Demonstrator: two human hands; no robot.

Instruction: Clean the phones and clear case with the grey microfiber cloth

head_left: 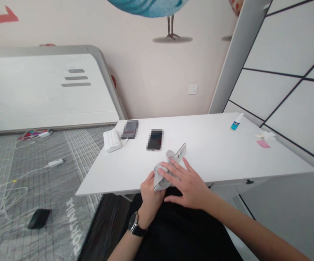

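My left hand, with a watch on its wrist, is closed around a crumpled light grey cloth at the front edge of the white table. Out of the cloth's far side sticks a slim, silvery, flat-edged object; its rest is hidden by the cloth and fingers, so its kind is unclear. My right hand lies over the cloth from the right, fingers stretched out and spread, touching it. Beyond the hands a dark-screened phone lies flat, partly pixelated.
On the white table are a pixelated dark flat item, a white block-shaped device, a small spray bottle, a pink slip and crumpled white tissue. Left, a grey bed holds cables and a black object.
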